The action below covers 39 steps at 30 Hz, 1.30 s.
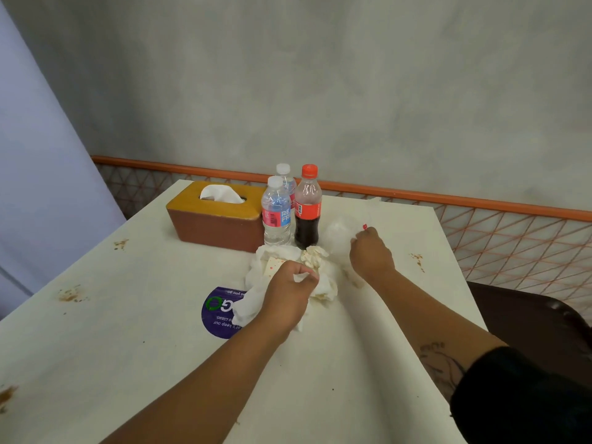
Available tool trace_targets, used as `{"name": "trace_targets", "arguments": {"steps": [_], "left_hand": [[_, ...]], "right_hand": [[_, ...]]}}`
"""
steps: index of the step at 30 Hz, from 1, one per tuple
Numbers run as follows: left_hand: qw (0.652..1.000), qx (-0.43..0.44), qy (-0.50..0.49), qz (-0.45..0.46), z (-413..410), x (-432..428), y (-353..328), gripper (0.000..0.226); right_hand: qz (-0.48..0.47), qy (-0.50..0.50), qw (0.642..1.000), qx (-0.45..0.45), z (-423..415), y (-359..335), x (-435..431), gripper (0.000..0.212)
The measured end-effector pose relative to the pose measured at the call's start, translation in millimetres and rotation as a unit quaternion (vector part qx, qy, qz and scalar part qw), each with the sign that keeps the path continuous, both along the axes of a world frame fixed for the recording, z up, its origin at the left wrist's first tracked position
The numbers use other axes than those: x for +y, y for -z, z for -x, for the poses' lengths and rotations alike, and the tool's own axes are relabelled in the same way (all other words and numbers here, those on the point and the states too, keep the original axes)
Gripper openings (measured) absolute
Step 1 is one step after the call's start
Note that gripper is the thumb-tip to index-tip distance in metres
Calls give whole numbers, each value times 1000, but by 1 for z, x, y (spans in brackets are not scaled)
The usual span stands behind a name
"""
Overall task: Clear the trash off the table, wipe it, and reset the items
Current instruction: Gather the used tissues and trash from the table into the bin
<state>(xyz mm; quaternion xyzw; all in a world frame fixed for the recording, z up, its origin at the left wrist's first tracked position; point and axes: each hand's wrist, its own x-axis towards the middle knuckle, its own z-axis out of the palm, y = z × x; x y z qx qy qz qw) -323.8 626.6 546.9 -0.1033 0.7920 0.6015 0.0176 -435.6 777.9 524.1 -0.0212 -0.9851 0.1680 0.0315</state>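
Tissues (250,305) are gripped by left hand (288,291), plastic (338,235) pinched by right hand (371,253), close before the cola bottle (307,209); table edge (448,251) is seen well right of it.

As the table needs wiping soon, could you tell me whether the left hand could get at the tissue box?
Probably yes: nothing upright stands between the left hand and the tissue box, only the crumpled tissues it is gripping, which it must drop first.
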Motion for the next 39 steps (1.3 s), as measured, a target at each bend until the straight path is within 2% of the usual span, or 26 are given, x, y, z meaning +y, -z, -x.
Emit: {"name": "trace_targets", "arguments": {"steps": [6, 12, 15, 16, 19, 20, 22, 24, 27, 29, 30, 31, 34, 36, 39], "left_hand": [[1000, -27, 15, -8, -12, 10, -16, 17], [994, -74, 15, -74, -30, 19, -39, 60], [988, -76, -7, -136, -38, 23, -50, 85], [984, -67, -24, -166, -41, 24, -53, 84], [969, -31, -79, -232, -44, 21, -56, 40], [964, -34, -88, -247, -46, 20, -59, 36], [957, -45, -86, -275, -47, 16, -58, 40], [948, -56, -76, -303, -47, 12, -54, 57], [943, -70, -85, -314, -51, 7, -51, 66], [943, -85, -77, -313, -54, 2, -48, 88], [942, -92, -67, -316, -53, -1, -46, 91], [944, -93, -68, -310, -56, -4, -46, 81], [940, -95, -93, -314, -63, -15, -41, 30], [941, -89, -102, -309, -69, -22, -41, 20], [956, -76, -128, -252, -76, -37, -45, 9]], "right_hand": [[134, 48, 982, 125, -39, -41, 18, 33], [252, 44, 944, 206, -93, -72, 10, 10], [307, 24, 930, 201, -122, -81, -6, 10], [325, 17, 925, 196, -132, -83, -12, 13], [373, -6, 911, 174, -157, -86, -26, 17], [388, -13, 908, 159, -162, -86, -31, 22], [404, -26, 907, 116, -171, -85, -39, 44], [398, -45, 913, 78, -176, -81, -48, 57], [353, -92, 929, 56, -185, -76, -58, 41], [327, -119, 936, 54, -190, -70, -66, 19], [317, -129, 938, 46, -192, -67, -70, 13], [310, -137, 940, 38, -195, -64, -75, 11], [306, -143, 940, 50, -197, -55, -86, 14], [312, -130, 939, 69, -200, -52, -93, 22], [327, -130, 930, 109, -206, -56, -101, 35]]}}
